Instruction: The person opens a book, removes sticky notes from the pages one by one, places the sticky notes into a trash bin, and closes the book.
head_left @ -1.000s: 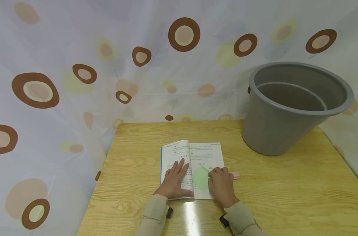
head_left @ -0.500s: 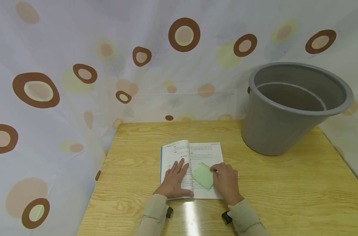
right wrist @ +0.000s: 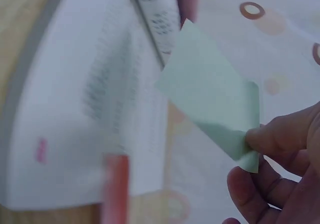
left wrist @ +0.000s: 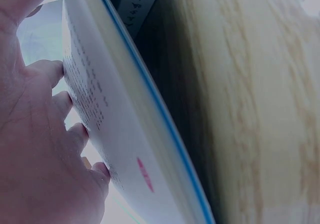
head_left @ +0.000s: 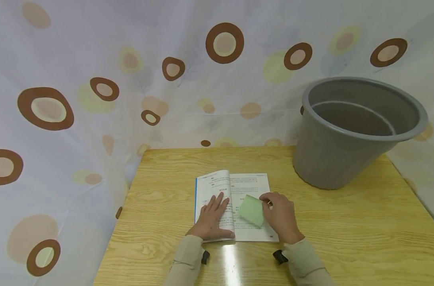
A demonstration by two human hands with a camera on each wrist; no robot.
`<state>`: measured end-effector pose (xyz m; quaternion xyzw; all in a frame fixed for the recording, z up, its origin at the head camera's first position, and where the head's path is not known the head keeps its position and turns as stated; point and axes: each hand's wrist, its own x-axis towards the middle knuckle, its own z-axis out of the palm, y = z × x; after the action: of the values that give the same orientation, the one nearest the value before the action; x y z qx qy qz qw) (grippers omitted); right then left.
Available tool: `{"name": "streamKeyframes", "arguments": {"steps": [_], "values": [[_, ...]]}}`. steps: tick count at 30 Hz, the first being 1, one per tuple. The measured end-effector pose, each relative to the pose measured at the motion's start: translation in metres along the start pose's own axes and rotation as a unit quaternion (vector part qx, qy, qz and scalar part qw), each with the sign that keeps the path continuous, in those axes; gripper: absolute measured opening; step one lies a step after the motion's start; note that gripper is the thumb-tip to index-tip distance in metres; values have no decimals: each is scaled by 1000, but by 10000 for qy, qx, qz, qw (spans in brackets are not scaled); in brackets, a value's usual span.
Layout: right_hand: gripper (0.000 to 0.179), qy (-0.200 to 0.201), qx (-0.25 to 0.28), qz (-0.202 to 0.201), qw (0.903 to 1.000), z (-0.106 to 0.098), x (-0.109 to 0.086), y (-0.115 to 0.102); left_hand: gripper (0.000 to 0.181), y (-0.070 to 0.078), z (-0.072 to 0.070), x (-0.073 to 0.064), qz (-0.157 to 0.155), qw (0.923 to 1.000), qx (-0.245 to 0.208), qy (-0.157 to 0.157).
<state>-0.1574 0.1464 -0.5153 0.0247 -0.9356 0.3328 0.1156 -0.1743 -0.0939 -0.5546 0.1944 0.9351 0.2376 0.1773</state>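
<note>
An open book (head_left: 249, 182) with printed pages and a blue cover edge lies on the wooden table. My left hand (head_left: 212, 220) rests on its left page, fingers spread. In the left wrist view those fingers (left wrist: 62, 101) touch the page, and the blue-edged book stands slightly off the table. Over the right page, my right hand (head_left: 282, 217) pinches a light green sticky note (head_left: 251, 210) by one corner, between thumb and fingers. The right wrist view shows the note (right wrist: 210, 94) raised from the paper. A blurred reddish-pink strip (right wrist: 115, 189) shows near the book's edge there.
A large grey bucket (head_left: 331, 159) stands at the table's back right. Bare wood of the table (head_left: 159, 190) spreads left of the book. A white sheet with brown circles (head_left: 188, 127) hangs behind and at the sides.
My right hand has moved right and a little away from me, drawing the green note along and lifting it off the page. The left hand has stayed in place.
</note>
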Motion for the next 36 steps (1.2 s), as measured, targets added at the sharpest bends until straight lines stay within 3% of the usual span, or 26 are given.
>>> {"name": "streamKeyframes", "arguments": {"steps": [4,9,15,18,23,25,28,32,36], "values": [[12,260,215,-181,9993,-20,8,0,116,0,1,0,-27,10000,38,-5],[10,871,467,-349,9945,-52,20,-1,116,0,0,0,-57,10000,53,-7],[10,1787,501,-650,9805,-92,33,-4,115,0,0,-1,-72,10000,42,-11],[9,2341,465,-1070,9652,-112,41,-7,115,0,0,0,-59,10000,27,6],[10,3402,718,-1596,9239,-157,66,-10,115,1,0,1,-53,10000,36,-2],[15,3722,732,-1517,9127,-179,77,-9,115,2,-1,2,-51,10000,16,-8],[24,4011,476,-1140,9077,-209,93,-5,115,2,-1,2,-74,10000,-25,-6],[32,4070,90,-425,9124,-238,115,7,115,2,-1,1,-124,9999,-35,2],[33,3898,-83,246,9205,-253,135,22,115,1,0,1,-179,9998,2,-18]]}}
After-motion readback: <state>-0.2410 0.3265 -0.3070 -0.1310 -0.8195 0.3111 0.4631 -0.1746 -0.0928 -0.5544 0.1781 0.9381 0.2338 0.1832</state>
